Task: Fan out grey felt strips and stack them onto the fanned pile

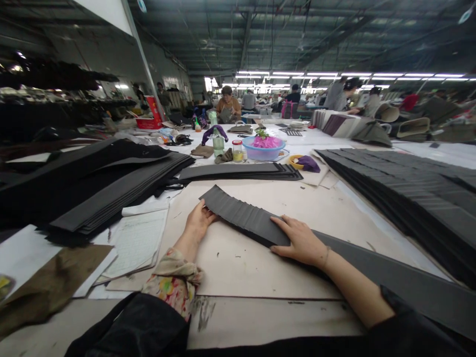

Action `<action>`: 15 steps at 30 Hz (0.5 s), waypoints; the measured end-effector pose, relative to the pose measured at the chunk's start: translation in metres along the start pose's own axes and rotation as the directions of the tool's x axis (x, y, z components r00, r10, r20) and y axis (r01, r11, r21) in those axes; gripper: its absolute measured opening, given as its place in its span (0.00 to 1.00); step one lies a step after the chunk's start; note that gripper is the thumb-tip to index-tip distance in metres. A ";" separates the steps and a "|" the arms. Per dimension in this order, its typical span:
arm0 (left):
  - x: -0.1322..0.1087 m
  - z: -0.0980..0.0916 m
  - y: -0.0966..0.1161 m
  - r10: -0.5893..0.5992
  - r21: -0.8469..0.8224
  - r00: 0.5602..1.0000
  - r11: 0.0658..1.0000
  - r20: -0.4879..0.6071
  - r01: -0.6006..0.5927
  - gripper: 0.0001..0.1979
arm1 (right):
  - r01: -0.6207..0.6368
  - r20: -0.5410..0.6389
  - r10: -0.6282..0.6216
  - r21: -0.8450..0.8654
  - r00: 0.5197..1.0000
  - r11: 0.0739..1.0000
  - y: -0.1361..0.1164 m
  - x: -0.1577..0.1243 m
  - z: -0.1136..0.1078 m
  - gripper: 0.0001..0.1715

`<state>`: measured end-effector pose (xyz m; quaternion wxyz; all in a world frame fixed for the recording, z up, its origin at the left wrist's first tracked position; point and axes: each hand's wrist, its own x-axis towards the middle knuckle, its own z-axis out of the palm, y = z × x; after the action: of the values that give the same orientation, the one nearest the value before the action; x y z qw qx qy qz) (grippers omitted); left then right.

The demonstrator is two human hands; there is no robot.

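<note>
A long dark grey strip of material (pixel 253 218) lies slantwise over the pale board, its right part running under my right forearm to the right edge. Several crosswise folds mark its left part. My left hand (pixel 199 223) grips the strip's near left end, fingers curled at its edge. On top of the strip rests my right hand (pixel 301 240), with fingers stretched out and thumb apart, near the last folds. Beyond the strip is a small stack of similar dark strips (pixel 238 172).
Piles of dark material flank me: the left pile (pixel 122 193) and the right pile (pixel 401 198). A written notebook (pixel 136 240) lies left of the board (pixel 241 270). Farther back are a blue basin (pixel 264 151), a jar (pixel 237 151) and a bottle (pixel 218 144). People work beyond.
</note>
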<state>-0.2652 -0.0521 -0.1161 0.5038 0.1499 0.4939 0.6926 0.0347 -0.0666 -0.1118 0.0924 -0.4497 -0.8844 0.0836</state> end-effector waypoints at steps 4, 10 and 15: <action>-0.035 0.023 -0.021 -0.231 0.139 0.941 0.970 0.247 0.201 0.17 | -0.003 -0.009 0.003 0.021 1.000 1.000 0.001 0.000 -0.001 0.47; -0.093 0.067 -0.061 -0.302 0.310 0.899 0.929 0.318 0.203 0.21 | 0.003 -0.049 0.000 0.062 0.999 0.998 0.003 0.000 0.004 0.49; -0.102 0.078 -0.067 -0.191 0.347 0.959 0.931 0.210 0.109 0.17 | 0.032 -0.017 -0.030 0.213 0.999 0.976 0.006 -0.001 -0.013 0.57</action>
<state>-0.1281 -0.0964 -0.1065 0.5791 0.2768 0.5490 0.5354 0.0436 -0.0631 -0.1012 0.1473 -0.4238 -0.8766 0.1737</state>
